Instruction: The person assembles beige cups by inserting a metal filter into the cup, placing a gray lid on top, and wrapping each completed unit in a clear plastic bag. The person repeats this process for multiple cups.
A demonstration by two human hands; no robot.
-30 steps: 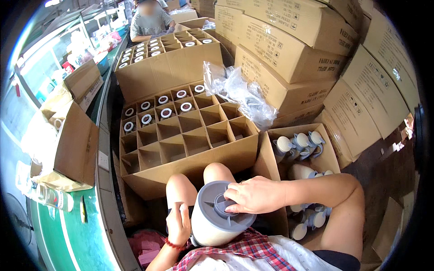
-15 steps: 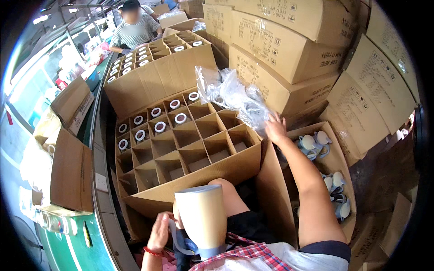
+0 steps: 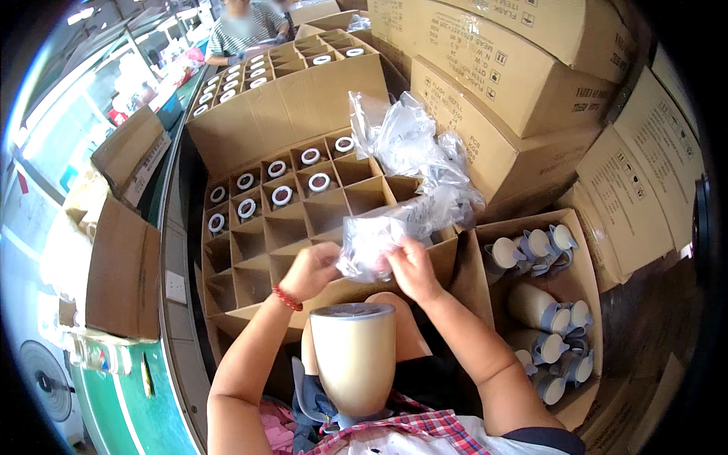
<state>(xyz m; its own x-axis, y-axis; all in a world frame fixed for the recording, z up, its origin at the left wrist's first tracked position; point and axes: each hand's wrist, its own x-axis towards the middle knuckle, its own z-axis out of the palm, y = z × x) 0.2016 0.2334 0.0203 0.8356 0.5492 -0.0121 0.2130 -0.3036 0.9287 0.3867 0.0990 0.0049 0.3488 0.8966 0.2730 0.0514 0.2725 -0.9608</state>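
A cream jug (image 3: 354, 364) with a grey lid stands lid-down between my thighs, its flat base facing up. Above it, my left hand (image 3: 309, 271) and my right hand (image 3: 410, 267) both grip a clear plastic bag (image 3: 373, 236), held between them in front of a divided carton (image 3: 303, 220). A red bracelet circles my left wrist. A heap of the same clear bags (image 3: 413, 144) lies on the far right corner of that carton.
The divided carton holds several wrapped jugs (image 3: 282, 195) in its back cells. An open box of loose cream and grey jugs (image 3: 542, 303) sits at my right. Stacked sealed cartons (image 3: 523, 83) rise behind. Another person (image 3: 241, 26) works at the far end. Flattened cardboard (image 3: 121, 265) leans at left.
My right hand came back from the bag heap with a clear bag. My left hand left the jug and rose to grip the bag too. The jug stays between my thighs.
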